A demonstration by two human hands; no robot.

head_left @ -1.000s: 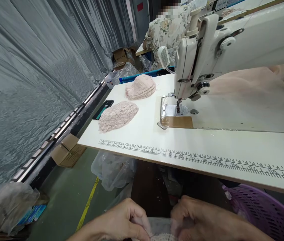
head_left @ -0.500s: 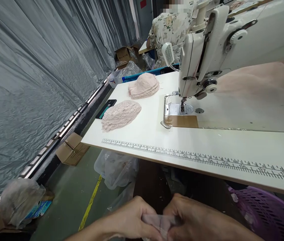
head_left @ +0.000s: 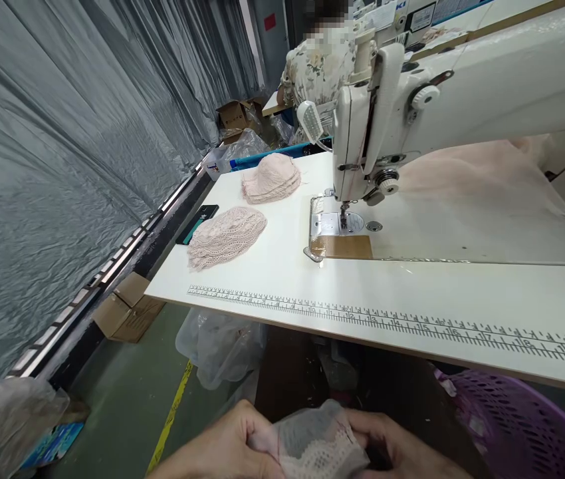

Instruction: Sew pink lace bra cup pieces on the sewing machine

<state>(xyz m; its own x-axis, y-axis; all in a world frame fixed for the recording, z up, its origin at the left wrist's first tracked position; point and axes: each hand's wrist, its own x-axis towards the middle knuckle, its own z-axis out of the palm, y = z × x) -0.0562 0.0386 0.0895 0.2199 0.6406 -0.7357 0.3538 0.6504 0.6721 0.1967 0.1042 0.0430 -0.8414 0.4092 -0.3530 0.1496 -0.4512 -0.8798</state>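
Observation:
A sheer, pale piece of lace fabric (head_left: 320, 439) is stretched between my two hands, low in the view in front of the table edge. My left hand (head_left: 237, 442) pinches its left end between thumb and fingers. At the right end my right hand (head_left: 397, 446) grips it, fingers curled and partly hidden by the cloth. On the white table lie a stack of pink lace pieces (head_left: 227, 234) and, behind it, a stack of pink cup-shaped pieces (head_left: 272, 178). The sewing machine (head_left: 362, 133) stands to their right, its needle area bare of cloth.
A printed ruler (head_left: 387, 319) runs along the table's front edge. A dark phone (head_left: 197, 223) lies at the left edge. Below are a purple basket (head_left: 516, 419), a clear plastic bag (head_left: 223, 346) and a cardboard box (head_left: 127, 307). Another person (head_left: 317, 73) sits beyond the machine.
My hands have moved apart, and more of the lace fabric now shows between them. The head view has shifted slightly to the right.

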